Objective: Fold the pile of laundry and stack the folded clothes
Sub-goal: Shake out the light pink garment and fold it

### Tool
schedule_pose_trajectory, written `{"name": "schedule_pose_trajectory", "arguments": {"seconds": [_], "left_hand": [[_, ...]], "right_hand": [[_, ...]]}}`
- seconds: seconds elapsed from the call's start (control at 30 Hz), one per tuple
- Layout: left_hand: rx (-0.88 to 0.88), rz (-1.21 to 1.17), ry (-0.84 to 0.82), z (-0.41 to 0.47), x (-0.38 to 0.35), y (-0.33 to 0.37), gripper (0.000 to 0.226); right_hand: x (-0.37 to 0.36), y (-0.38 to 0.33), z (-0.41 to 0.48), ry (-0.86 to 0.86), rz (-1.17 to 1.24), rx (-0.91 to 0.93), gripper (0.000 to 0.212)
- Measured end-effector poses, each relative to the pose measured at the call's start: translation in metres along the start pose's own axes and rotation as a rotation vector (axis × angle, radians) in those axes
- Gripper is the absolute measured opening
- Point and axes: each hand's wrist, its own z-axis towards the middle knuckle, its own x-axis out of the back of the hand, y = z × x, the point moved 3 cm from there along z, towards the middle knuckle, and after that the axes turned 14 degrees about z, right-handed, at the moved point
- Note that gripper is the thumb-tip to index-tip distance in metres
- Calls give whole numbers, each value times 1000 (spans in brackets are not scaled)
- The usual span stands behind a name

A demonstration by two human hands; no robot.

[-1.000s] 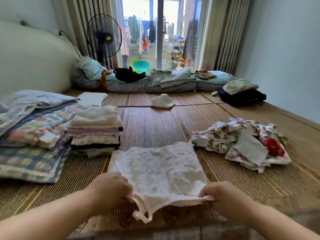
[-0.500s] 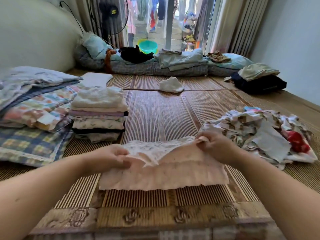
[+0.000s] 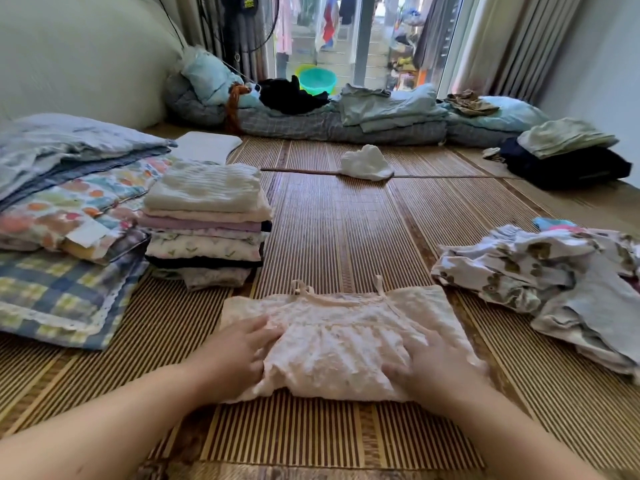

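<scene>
A pale pink lace top lies folded in half on the bamboo mat right in front of me, its two thin straps pointing away. My left hand lies flat on its left edge with the fingers spread. My right hand presses flat on its right side. To the left stands a stack of folded clothes, white knit on top. A loose pile of unfolded laundry, floral and grey, lies to the right.
Folded quilts and a plaid blanket fill the far left. A small white garment lies mid-mat. Dark and green clothes sit at the far right. Bedding lines the window, with a fan and a green basin behind it.
Both hands lifted the top's near edge and carried it away from me, folding it in half. They have let go and now press flat on the folded piece.
</scene>
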Motion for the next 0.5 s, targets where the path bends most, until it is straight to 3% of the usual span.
{"name": "schedule_pose_trajectory", "arguments": {"seconds": [0.07, 0.2, 0.3, 0.37, 0.43, 0.5], "left_hand": [[-16, 11, -5, -4, -4, -3, 54], [-33, 86, -48, -22, -6, 2, 58], [-42, 107, -78, -46, 3, 20, 91], [-83, 162, -62, -61, 6, 38, 98], [-146, 182, -63, -78, 8, 58, 81], [-224, 184, -85, -93, 7, 74, 67]], "right_hand": [[-11, 11, -1, -39, -48, -4, 79], [6, 13, 12, -21, -89, 57, 74], [28, 0, 22, 137, -144, 68, 70], [29, -13, 14, 272, -149, 210, 57], [15, -28, -13, 358, -26, 470, 43], [-6, -38, -58, 319, 166, 716, 35]]}}
